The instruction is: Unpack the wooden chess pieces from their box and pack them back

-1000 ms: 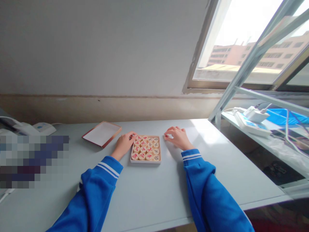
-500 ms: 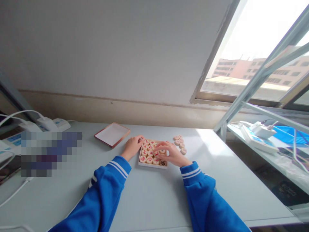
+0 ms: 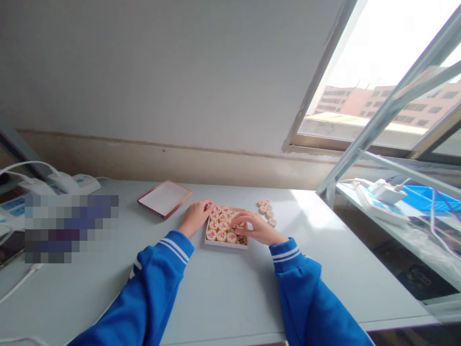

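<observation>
On desk [image 3: 223, 293] | box [image 3: 226, 245] of discs [image 3: 221, 235] lettered red and black | right fingers [image 3: 241, 218] above, left fingers [image 3: 206, 203] alongside; grips unclear

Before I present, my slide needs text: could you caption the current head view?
Left hand beside a box of round marked pieces, right hand over them, loose pieces lying farther right.

A single head-worn camera is looking forward and down across the desk [image 3: 223, 293]. It is viewing from above and behind the blue sleeves [image 3: 154, 274], which are entering at the bottom edge. The left hand [image 3: 195, 216] and right hand [image 3: 262, 228] are appearing small, just below centre. Wall [image 3: 162, 72] is filling the upper left and middle; a window [image 3: 363, 103] is occupying the upper right.
</observation>
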A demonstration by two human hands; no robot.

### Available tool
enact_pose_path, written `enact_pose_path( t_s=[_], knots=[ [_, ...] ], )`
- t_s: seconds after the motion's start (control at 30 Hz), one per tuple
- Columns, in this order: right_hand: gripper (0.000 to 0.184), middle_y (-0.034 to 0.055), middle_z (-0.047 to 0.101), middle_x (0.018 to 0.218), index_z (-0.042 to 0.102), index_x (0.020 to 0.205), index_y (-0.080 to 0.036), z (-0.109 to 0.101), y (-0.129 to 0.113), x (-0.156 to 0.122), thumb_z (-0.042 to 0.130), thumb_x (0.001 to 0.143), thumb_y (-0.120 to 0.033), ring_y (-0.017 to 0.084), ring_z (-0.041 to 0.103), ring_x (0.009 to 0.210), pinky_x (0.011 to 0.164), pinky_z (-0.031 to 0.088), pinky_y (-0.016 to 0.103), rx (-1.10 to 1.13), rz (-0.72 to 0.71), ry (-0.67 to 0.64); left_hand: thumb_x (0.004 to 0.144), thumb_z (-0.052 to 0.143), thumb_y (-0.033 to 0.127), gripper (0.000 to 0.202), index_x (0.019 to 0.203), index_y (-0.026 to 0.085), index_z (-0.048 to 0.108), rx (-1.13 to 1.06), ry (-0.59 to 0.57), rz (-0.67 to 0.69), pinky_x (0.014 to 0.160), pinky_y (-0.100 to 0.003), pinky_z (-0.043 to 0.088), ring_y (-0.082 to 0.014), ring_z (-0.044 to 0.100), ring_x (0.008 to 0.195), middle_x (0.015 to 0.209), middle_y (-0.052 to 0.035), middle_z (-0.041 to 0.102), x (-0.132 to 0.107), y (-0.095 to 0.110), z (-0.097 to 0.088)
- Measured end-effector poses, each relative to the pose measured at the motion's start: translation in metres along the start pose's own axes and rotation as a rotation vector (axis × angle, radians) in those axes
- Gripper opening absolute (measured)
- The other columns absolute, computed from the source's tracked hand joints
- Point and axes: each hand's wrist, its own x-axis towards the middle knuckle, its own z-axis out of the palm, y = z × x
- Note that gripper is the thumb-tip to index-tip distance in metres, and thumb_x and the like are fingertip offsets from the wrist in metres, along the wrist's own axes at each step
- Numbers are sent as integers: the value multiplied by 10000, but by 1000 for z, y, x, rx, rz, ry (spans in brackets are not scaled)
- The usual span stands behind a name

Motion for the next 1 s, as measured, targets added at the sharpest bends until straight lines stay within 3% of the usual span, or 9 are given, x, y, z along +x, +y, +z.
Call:
enact_pose_path(
  t_s=[0.17,0.33,0.47,0.63,0.8,0.9,1.0],
  knots=[
    [199,52,634,961,631,917,-195,0,0,0,617,729,-259,177,545,948,845,405,313,13,5,-19,828,377,348,288,857,190,616,16,3,10,646,-241,388,-179,602,755,796,-50,672,0,0,-1],
    [153,43,629,877,611,869,-180,-10,2,-5,595,735,-251,146,563,825,773,434,287,-18,81,104,829,377,337,278,847,196,616,25,14,14,623,-241,380,-177,601,728,774,-45,669,-1,1,-1],
    [82,26,576,760,601,792,-180,-23,19,-16,569,722,-207,143,532,744,733,439,306,-187,190,226,828,378,332,275,848,194,615,22,13,15,610,-237,377,-175,599,717,762,-43,667,0,1,-1],
    [78,47,521,803,612,723,-186,-28,44,-28,558,683,-145,179,514,847,779,430,335,-318,337,320,823,391,332,269,851,198,623,42,13,9,605,-235,376,-179,600,736,774,-44,670,1,0,0],
    [183,47,516,855,626,858,-198,-27,25,-23,574,688,-151,175,509,849,795,422,347,-253,291,245,831,377,335,283,847,198,625,49,22,15,589,-231,370,-173,596,706,754,-44,668,0,0,0],
    [246,42,541,898,611,969,-219,-18,-2,-11,589,724,-223,160,511,862,811,415,330,-109,127,92,835,376,342,285,834,202,624,50,29,21,583,-230,368,-171,595,691,730,-38,667,-1,0,1],
    [224,40,571,922,616,958,-212,-5,-19,-2,588,740,-254,152,521,869,797,418,299,-4,12,-63,831,391,343,273,841,203,625,50,37,17,592,-232,371,-176,599,717,758,-41,672,-1,0,2]
  ],
)
